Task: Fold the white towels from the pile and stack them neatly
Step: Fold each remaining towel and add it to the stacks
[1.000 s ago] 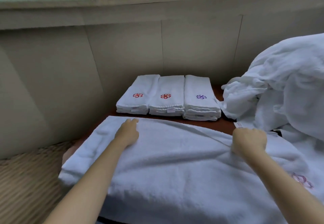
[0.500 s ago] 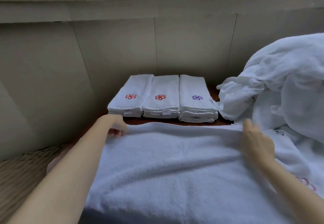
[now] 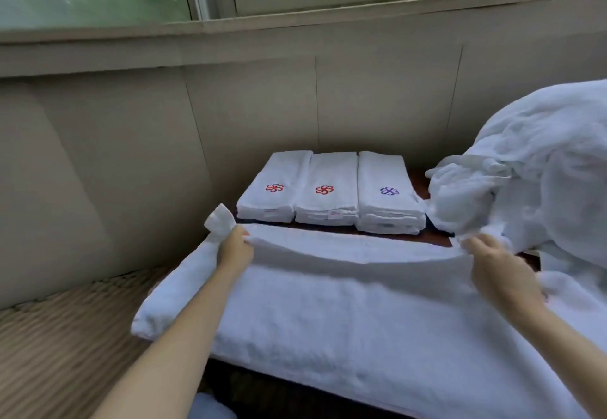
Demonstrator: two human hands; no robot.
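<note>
left hand (image 3: 234,248) and right hand (image 3: 489,254) pinch one spread towel's (image 3: 345,307) far edge; three folded stacks (image 3: 330,190) lie beyond, one pile (image 3: 532,169) at right.

Single head-worn view, wide-angle, looking forward and down. It sits close above the white terry towel (image 3: 345,313). It faces the beige panelled wall (image 3: 249,116) behind that towel.

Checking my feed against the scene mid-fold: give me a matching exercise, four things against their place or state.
Things:
1. left hand
2. purple-logo stack
3. unfolded pile
4. red-logo stack by the wall

Places or states:
A. heaped at far right
B. leftmost of the three stacks
C. gripping the spread towel's far left corner
D. rightmost of the three stacks

Pairs: 1-C, 2-D, 3-A, 4-B
</note>
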